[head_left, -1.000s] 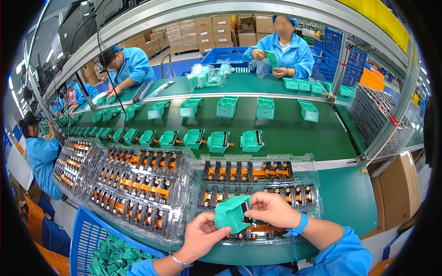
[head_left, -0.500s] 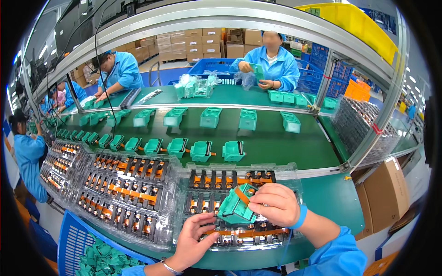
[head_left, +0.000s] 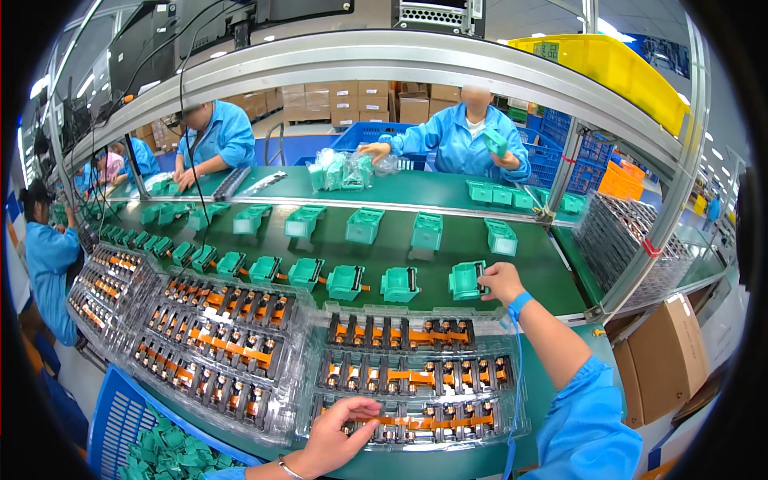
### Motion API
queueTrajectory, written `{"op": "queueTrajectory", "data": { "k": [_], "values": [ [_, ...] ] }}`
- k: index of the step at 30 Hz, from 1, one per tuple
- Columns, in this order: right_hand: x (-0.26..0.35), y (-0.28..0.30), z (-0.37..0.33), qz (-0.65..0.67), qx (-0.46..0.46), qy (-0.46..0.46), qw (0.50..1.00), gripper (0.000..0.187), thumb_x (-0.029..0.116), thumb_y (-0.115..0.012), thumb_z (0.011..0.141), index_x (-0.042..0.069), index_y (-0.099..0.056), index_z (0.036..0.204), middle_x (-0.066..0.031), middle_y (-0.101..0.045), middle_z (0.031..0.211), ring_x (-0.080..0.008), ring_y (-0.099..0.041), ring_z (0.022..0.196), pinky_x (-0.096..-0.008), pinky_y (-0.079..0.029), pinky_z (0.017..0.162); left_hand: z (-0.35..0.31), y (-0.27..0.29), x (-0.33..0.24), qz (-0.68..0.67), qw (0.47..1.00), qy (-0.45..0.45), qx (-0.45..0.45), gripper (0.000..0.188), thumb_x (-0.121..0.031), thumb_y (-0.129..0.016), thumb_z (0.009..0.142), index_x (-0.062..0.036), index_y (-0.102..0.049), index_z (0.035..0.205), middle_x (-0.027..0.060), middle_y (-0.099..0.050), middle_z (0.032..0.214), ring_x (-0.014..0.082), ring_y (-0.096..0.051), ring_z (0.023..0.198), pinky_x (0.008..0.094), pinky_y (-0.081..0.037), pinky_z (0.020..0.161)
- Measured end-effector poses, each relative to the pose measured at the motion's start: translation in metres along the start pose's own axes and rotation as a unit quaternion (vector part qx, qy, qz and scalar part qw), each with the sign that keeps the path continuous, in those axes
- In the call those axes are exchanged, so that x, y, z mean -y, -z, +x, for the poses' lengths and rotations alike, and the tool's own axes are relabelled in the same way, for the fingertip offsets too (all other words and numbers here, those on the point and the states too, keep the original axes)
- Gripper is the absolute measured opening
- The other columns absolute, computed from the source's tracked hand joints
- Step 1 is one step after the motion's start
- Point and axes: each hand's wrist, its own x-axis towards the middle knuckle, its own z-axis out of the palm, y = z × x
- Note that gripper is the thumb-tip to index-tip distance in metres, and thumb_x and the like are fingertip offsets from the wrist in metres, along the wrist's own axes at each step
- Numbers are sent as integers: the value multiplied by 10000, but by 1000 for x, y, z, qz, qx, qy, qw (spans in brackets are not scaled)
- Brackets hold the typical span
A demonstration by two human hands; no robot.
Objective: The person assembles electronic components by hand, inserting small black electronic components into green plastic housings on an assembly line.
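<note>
I see right hand (head_left: 500, 282) reaching forward, fingers curled on green plastic housing (head_left: 466, 280) on green belt (head_left: 456, 240), at right end of housing row. Left hand (head_left: 338, 432) low near body, fingertips pinching orange strip part (head_left: 416, 420) in clear tray (head_left: 416, 376) just ahead of it. Second clear tray (head_left: 216, 336) left of that. Blue basket (head_left: 120, 420) of green pieces beside left wrist.

Factory assembly line: a green conveyor belt (head_left: 448, 240) is loaded with rows of green plastic housings (head_left: 364, 226), clear blister trays (head_left: 416, 376) of parts are laid alongside, workers in blue coats (head_left: 468, 140) are stationed opposite, cartons (head_left: 364, 100) and crates (head_left: 620, 180) are stacked behind.
</note>
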Motion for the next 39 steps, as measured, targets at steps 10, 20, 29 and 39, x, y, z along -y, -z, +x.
{"op": "queueTrajectory", "data": {
  "k": [10, 20, 29, 39],
  "values": [
    [-15, -22, 29, -13, 54, -124, 991, 155, 14, -669, 736, -82, -585, 824, -148, -590, 738, -267, -618, 638, -396, -578, 534, 7, -1, -3, 159, 985, -65, 16, 256, 36, -625, 792, -13, -569, 1037, 105, -622, 956, 169, -629, 827, 259, -503, 698],
    [26, 3, -83, -337, 205, 416, 820, 176, 15, -609, 729, 68, -617, 897, -93, -615, 924, -272, -588, 871, -355, -493, 751, 4, 9, 6, 168, 979, -118, 16, 248, -8, -645, 787, -14, -588, 1028, 108, -633, 957, 191, -641, 854, 284, -528, 734],
    [12, -1, -109, -364, 157, 541, 742, 282, -29, -630, 603, 58, -567, 864, -135, -572, 965, -341, -537, 882, -403, -464, 702, -63, 47, -46, 231, 918, -322, 22, 212, -6, -567, 826, -5, -594, 1036, 108, -611, 1034, 256, -601, 925, 354, -503, 774],
    [8, -9, -103, 67, 118, 230, 964, 70, 149, -473, 938, 78, -472, 939, -9, -546, 847, -30, -462, 644, -178, -407, 514, -267, 256, -8, 357, 763, 183, -507, 256, -93, -642, 783, -21, -583, 1021, 108, -642, 951, 189, -626, 860, 316, -511, 753]
  ]
}}
